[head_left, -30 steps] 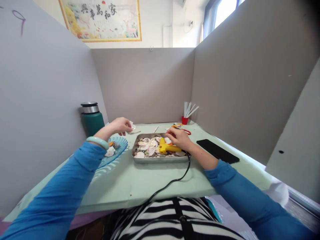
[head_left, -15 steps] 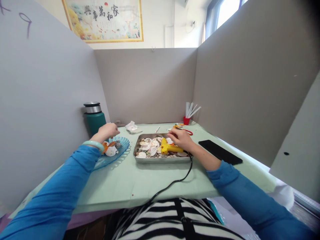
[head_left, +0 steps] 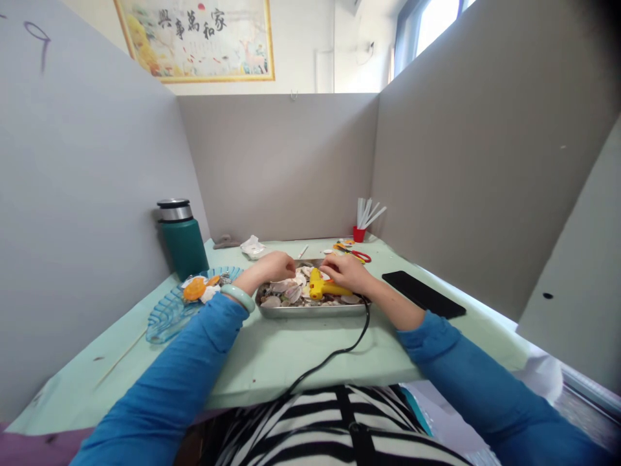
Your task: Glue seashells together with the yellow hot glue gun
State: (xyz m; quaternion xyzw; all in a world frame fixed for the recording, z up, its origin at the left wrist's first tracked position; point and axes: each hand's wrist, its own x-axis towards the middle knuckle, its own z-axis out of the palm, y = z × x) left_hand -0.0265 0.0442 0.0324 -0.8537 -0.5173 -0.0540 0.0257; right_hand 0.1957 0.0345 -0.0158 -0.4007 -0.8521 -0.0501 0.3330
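A metal tray (head_left: 310,313) full of seashells (head_left: 292,292) sits in the middle of the table. My left hand (head_left: 272,267), with a pale green bangle at the wrist, hangs over the tray's left part, fingers curled together; anything in them is hidden. Over the right part is my right hand (head_left: 348,272), its fingers bent and pressed together at the tips, and I cannot make out what they hold. Just below it a yellow glue gun (head_left: 330,287) lies on the shells, its black cord running toward me. Left of the tray, a blue glass plate (head_left: 167,318) bears orange and white shells.
Behind the plate stands a green bottle (head_left: 183,243). Crumpled tissue (head_left: 253,246), red-handled scissors (head_left: 356,253) and a red cup (head_left: 359,234) of white sticks are at the back. A black phone-like slab (head_left: 423,294) lies at right. A thin stick (head_left: 121,356) lies at left. Grey partitions surround the table.
My left hand has moved right, from above the blue plate to above the tray's left part. My right hand stays by the glue gun. The view has shifted slightly.
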